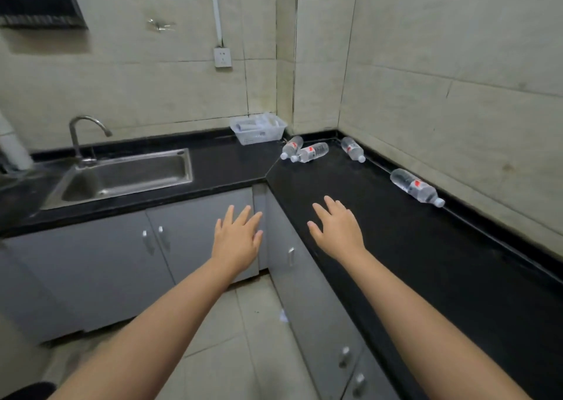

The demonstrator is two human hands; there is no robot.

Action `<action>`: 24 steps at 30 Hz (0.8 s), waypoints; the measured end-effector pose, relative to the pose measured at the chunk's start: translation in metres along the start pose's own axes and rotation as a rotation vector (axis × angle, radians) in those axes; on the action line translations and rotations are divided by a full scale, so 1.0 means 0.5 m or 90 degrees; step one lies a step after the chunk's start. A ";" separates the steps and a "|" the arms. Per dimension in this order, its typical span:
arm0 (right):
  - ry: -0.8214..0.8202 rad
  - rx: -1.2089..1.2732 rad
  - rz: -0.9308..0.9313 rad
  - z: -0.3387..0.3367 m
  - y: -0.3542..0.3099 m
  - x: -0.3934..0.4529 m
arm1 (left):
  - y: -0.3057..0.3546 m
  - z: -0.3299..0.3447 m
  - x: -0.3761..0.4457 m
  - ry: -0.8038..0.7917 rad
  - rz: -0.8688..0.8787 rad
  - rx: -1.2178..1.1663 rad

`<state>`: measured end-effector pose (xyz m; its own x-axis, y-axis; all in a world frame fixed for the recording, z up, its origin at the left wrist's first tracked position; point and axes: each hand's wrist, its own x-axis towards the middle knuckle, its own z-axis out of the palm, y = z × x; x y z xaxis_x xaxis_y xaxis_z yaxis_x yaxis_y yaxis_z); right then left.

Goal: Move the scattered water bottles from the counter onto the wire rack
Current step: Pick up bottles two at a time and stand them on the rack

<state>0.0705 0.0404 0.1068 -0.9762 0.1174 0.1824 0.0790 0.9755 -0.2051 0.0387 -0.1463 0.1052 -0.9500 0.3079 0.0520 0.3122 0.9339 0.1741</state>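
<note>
Four water bottles (314,152) lie on their sides along the far counter (426,262), well beyond my left hand (237,238) and right hand (335,232), both spread flat and empty, so a careless nudge could roll one off.

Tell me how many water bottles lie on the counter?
4: two touching near the corner, one by the back wall, one along the right wall. The basket may hide others.
</note>
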 end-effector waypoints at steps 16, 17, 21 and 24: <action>-0.026 0.006 0.098 0.168 0.132 0.653 | -0.108 0.056 0.689 -0.054 0.035 0.032; -0.034 -0.008 0.103 0.181 0.140 0.682 | -0.121 0.067 0.724 -0.063 0.036 0.032; -0.075 -0.045 0.144 0.236 0.168 0.807 | -0.170 0.103 0.891 -0.086 0.053 0.024; -0.097 -0.077 0.185 0.274 0.185 0.902 | -0.197 0.125 1.036 -0.099 0.098 0.020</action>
<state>-0.3902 0.1583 0.0385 -0.9276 0.3733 -0.0139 0.3725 0.9215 -0.1096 -0.4839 -0.0676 0.0534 -0.8797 0.4693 -0.0766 0.4558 0.8782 0.1452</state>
